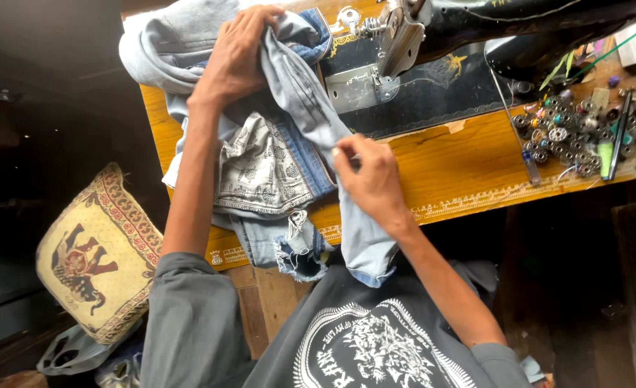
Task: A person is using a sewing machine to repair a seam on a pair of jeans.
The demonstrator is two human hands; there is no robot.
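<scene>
Pale blue denim jeans [296, 100] draped lengthwise over wooden sewing table [469, 162], left hand [235, 54] clenched on far bunched end, right hand [368, 176] pinching near fold, beside black sewing machine [433, 65].

We see soft daylight falling from twelve o'clock onto the orange wooden surface [462, 162], which is evenly bright and sharp. The black metal sewing machine [433, 79] carries small glints. Toward nine and three o'clock the view sinks into deep shadow, and straight lines bend slightly at the edges.
</scene>
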